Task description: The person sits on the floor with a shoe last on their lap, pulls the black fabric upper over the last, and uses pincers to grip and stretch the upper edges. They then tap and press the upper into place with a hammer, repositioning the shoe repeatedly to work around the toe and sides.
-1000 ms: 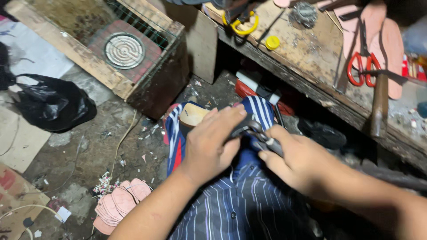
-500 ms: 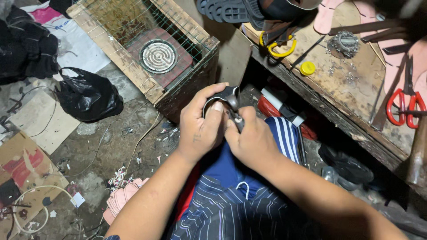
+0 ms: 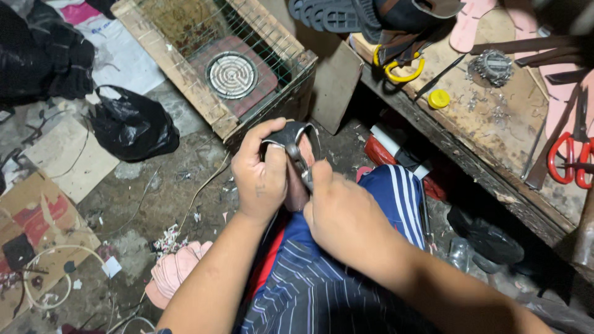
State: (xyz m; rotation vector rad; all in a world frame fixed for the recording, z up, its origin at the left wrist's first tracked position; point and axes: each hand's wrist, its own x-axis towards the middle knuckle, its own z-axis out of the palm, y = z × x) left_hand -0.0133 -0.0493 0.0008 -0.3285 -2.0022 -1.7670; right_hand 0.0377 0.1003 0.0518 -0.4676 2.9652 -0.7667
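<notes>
The left hand [image 3: 263, 176] has its fingers [image 3: 255, 137] clamped round a small dark leather sandal piece [image 3: 289, 133], held just below the wooden wire-topped crate [image 3: 185, 80], while the right hand [image 3: 337, 213] grips metal pliers [image 3: 298, 161] biting it. If the pliers slip, they could nip the thumb alongside. The piece's long axis seems to run toward the crate, though the hands hide much.

A dirty concrete floor [image 3: 154, 185] is strewn with scraps, flat cardboard [image 3: 43, 210] and a black plastic bag [image 3: 133, 127]. A wooden crate [image 3: 185, 80] with wire mesh holds a coil hotplate [image 3: 232, 74]. To the right runs a worn wooden bench [image 3: 489, 142], dusty and cluttered under dim light.
</notes>
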